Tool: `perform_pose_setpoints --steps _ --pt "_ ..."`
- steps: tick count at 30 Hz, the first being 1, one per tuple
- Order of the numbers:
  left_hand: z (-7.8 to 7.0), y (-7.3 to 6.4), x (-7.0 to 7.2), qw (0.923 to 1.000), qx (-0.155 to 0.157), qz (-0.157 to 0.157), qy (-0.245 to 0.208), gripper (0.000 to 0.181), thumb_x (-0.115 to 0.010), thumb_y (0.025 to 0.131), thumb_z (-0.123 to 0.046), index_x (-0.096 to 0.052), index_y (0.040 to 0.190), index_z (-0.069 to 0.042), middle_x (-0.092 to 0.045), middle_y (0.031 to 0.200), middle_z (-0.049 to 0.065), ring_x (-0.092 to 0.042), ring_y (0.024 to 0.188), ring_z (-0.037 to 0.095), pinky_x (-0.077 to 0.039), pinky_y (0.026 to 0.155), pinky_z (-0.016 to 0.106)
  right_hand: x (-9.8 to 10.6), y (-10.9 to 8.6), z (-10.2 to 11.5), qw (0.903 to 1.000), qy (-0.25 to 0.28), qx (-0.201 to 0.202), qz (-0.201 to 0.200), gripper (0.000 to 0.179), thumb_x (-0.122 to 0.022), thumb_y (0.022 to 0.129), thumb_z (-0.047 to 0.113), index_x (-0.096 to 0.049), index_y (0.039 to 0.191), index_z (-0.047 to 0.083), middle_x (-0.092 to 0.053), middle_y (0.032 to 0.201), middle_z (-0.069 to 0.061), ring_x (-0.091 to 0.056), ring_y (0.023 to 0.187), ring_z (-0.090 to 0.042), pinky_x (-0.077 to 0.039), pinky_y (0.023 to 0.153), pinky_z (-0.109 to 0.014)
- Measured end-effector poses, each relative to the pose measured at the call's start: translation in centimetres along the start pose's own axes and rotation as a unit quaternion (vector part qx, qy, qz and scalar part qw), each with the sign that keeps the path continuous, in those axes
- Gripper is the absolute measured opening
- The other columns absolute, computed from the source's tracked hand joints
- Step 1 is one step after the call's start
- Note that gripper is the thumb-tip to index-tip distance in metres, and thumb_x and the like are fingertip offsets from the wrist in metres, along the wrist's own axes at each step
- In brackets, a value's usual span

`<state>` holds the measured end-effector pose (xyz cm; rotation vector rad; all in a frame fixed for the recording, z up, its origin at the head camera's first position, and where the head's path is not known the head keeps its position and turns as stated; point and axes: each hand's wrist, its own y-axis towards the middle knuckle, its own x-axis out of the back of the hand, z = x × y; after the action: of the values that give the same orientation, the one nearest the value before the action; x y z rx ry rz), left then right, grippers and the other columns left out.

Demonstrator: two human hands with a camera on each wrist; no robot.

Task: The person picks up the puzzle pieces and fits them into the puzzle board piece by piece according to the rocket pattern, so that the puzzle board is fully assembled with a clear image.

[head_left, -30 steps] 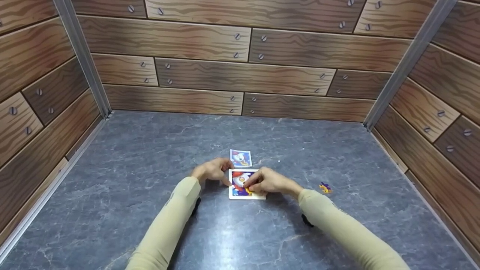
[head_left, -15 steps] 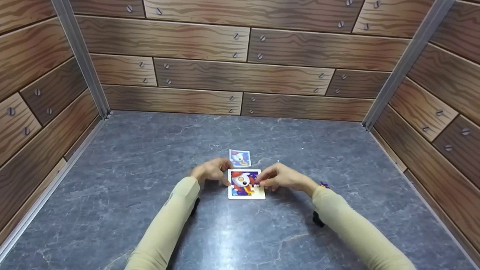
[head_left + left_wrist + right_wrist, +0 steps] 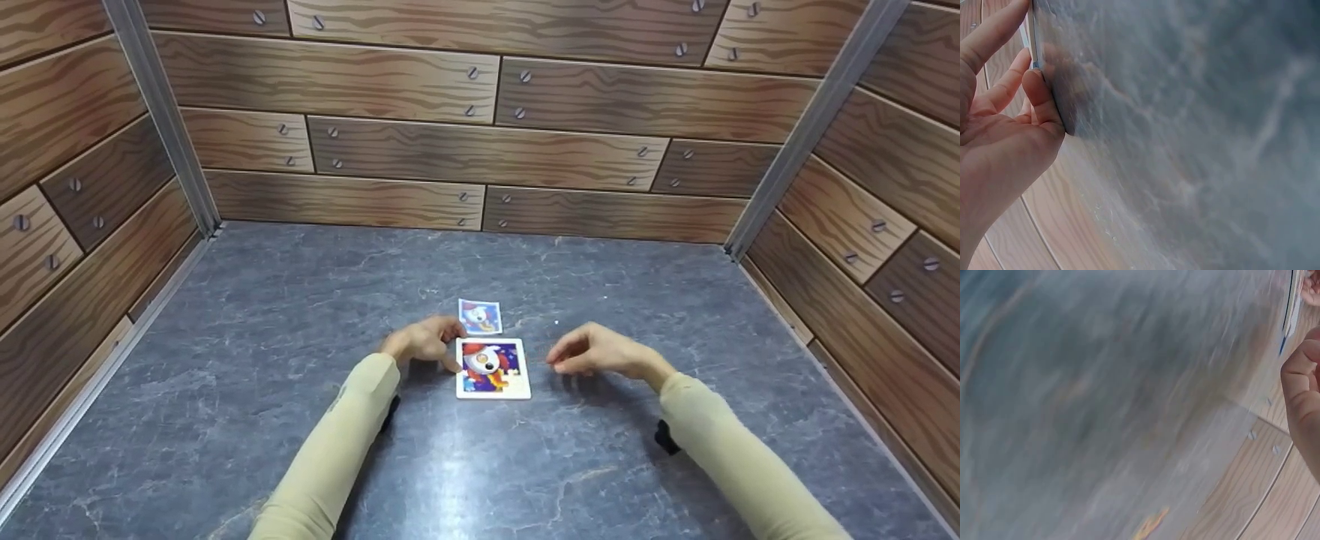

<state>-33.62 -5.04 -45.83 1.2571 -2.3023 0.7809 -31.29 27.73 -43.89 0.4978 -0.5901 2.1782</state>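
Note:
A small framed jigsaw puzzle (image 3: 484, 361) lies flat in the middle of the table, showing a white, red and purple cartoon. Pale bare base shows at its lower right. My left hand (image 3: 426, 341) rests at its left side, the thumb touching the frame and the other fingers near the upper left corner. My right hand (image 3: 604, 352) is off to the right of the puzzle, apart from it, with fingers loosely bent and no piece visible in them. In the right wrist view a loose yellow puzzle piece (image 3: 1151, 524) lies on the table, blurred.
A small picture card (image 3: 480, 317) with a similar cartoon lies just behind the puzzle. The grey marbled table (image 3: 315, 300) is enclosed by wood-patterned walls (image 3: 345, 202) at the back and sides. The right forearm covers the loose pieces' spot in the head view.
My right hand has left the puzzle and moved right. Its forearm now hides the loose pieces in the head view. My left hand stays at the frame.

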Motion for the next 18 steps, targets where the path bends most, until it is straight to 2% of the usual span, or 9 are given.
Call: perform_pose_setpoints --steps 4,10,15,18 --pt "-0.1 0.0 0.1 1.0 0.001 -0.002 0.003 0.049 -0.082 0.075 -0.004 -0.06 0.118 -0.012 -0.052 0.116 0.008 -0.045 0.106 0.022 -0.039 0.103 0.042 1.4 -1.0 -0.4 0.9999 -0.015 0.004 0.002 0.031 -0.076 0.085 0.017 -0.071 0.111 0.0 -0.071 0.092 0.001 -0.057 0.07 -0.006 -0.047 0.06 -0.021" --pt "-0.1 0.0 0.2 1.0 0.006 -0.004 0.005 0.048 -0.082 0.075 -0.006 -0.061 0.118 -0.014 -0.052 0.114 0.007 -0.045 0.104 0.021 -0.04 0.099 0.041 3.1 -2.5 -1.5 0.9999 -0.005 0.01 0.012 0.034 -0.076 0.084 0.017 -0.069 0.111 -0.004 -0.072 0.102 -0.007 -0.065 0.084 -0.009 -0.054 0.073 -0.026" --pt "-0.1 0.0 0.1 0.9999 0.006 -0.005 0.011 0.047 -0.082 0.075 -0.007 -0.061 0.116 -0.014 -0.051 0.106 0.004 -0.044 0.098 0.019 -0.04 0.09 0.036 4.2 -3.7 -3.1 0.9999 0.01 0.003 -0.004 0.035 -0.076 0.084 0.014 -0.067 0.11 -0.007 -0.072 0.102 -0.01 -0.064 0.08 -0.008 -0.054 0.072 -0.026" --pt "-0.1 0.0 0.0 0.9999 -0.007 -0.004 0.014 0.046 -0.082 0.075 -0.005 -0.061 0.115 -0.012 -0.052 0.104 0.004 -0.044 0.095 0.018 -0.039 0.087 0.033 4.8 -4.4 -4.2 0.9998 0.015 -0.007 -0.01 0.035 -0.076 0.084 0.013 -0.067 0.11 -0.008 -0.07 0.104 -0.013 -0.064 0.08 -0.011 -0.054 0.071 -0.027"
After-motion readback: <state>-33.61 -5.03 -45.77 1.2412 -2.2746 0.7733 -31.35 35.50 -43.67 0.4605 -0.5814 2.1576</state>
